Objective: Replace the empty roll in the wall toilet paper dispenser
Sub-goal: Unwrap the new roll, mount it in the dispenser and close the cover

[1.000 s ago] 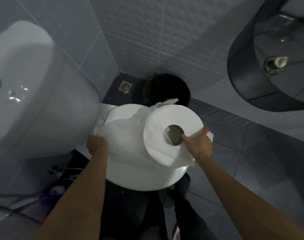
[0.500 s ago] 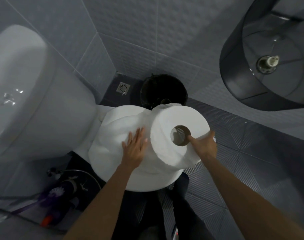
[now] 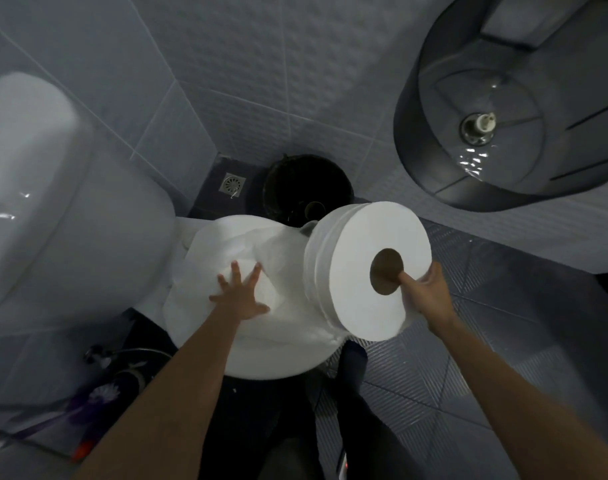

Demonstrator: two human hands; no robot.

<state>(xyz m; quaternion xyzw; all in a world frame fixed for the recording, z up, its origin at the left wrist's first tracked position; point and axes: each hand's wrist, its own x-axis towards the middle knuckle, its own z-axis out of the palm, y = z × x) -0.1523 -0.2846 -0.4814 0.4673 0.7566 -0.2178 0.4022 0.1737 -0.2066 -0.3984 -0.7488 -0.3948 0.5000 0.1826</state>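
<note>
The right hand (image 3: 429, 296) grasps the roll (image 3: 368, 268), thumb hooked into its round brown core, fingers behind the rim. The roll is a broad, thick white disc with a smooth flat face and faintly banded side. It is held in the air over the right edge of the toilet lid (image 3: 267, 362), below the dispenser (image 3: 503, 98) and well apart from it. The dispenser is a dark, glossy round drum, open, with a bare spindle (image 3: 479, 128) at its centre. The left hand (image 3: 240, 296) is released, its fingers spread flat on a thin crinkled white sheet (image 3: 226, 251) lying over the lid. Behind stands a round black bin (image 3: 306, 188) on ribbed grey floor (image 3: 468, 341).
</note>
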